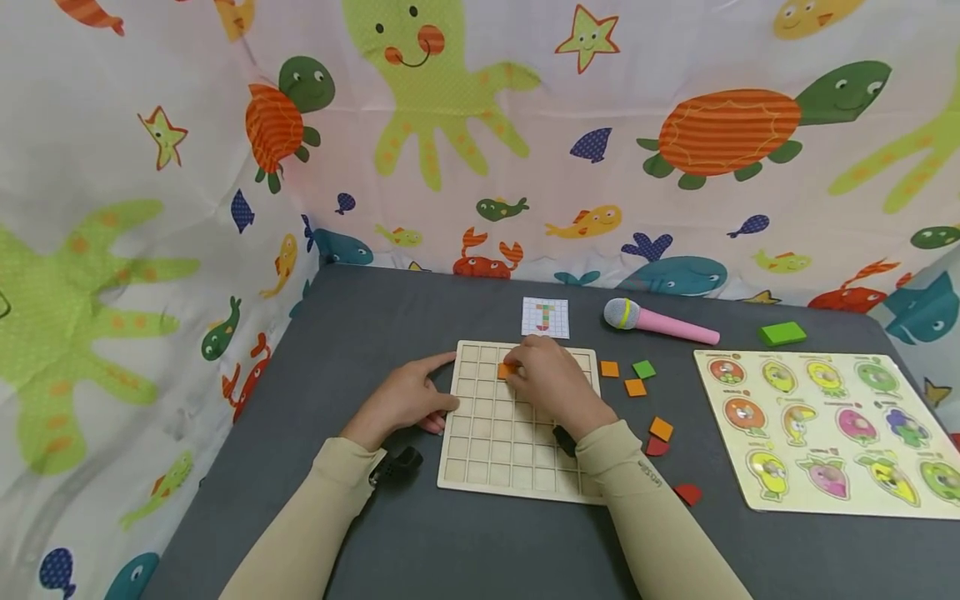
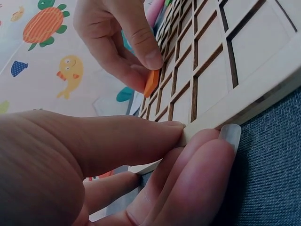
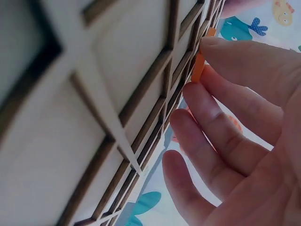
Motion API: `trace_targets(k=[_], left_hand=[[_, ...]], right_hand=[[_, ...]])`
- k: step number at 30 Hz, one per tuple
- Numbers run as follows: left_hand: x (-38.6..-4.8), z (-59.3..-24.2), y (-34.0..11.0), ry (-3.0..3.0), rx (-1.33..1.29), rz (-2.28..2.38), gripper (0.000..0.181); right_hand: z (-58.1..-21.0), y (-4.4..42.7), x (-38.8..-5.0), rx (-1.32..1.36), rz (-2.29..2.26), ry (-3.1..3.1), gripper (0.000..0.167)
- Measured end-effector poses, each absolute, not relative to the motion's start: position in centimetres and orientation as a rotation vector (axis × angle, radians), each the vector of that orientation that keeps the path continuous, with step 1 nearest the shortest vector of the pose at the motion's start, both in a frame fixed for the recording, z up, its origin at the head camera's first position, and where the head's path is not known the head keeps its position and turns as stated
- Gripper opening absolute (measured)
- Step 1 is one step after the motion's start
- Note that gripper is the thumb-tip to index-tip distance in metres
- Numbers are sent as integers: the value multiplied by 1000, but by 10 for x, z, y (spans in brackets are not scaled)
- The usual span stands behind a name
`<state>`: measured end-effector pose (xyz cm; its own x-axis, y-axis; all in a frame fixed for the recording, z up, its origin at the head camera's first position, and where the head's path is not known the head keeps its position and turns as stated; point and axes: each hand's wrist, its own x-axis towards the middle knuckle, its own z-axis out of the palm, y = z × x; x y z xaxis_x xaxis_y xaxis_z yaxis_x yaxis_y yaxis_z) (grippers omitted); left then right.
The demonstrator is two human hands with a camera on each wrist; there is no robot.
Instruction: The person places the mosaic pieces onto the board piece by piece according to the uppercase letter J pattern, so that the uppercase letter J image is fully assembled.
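Observation:
A wooden grid board (image 1: 480,454) lies on the dark table. At its left edge my left hand (image 1: 405,396) grips the rim, thumb at the top edge and fingers along the side, as the left wrist view shows. Above the board's upper rows, my right hand (image 1: 551,379) pinches an orange square tile (image 1: 504,371) between thumb and fingers. In the left wrist view this tile (image 2: 151,84) stands tilted at the grid; whether it touches a cell I cannot tell. The right hand and sleeve hide part of the board. Behind the board lies a card (image 1: 546,317) with a coloured pattern on a grid.
Right of the board lie loose orange tiles (image 1: 635,387), a green tile (image 1: 643,369) and red rounded pieces (image 1: 687,494). Farther off are a pink toy microphone (image 1: 678,327), a green block (image 1: 782,333) and a fruit puzzle board (image 1: 817,442). A printed cloth (image 1: 450,208) hangs behind.

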<state>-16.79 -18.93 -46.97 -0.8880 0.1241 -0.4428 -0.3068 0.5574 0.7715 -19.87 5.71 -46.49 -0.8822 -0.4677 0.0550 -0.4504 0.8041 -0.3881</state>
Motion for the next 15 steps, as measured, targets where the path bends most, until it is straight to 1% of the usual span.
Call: trace_targets(k=[15], left_hand=[[-167,-468,-189,2327,-155,1291,83]], right_hand=[[-465,56,-197,-767,-572,2961,22]])
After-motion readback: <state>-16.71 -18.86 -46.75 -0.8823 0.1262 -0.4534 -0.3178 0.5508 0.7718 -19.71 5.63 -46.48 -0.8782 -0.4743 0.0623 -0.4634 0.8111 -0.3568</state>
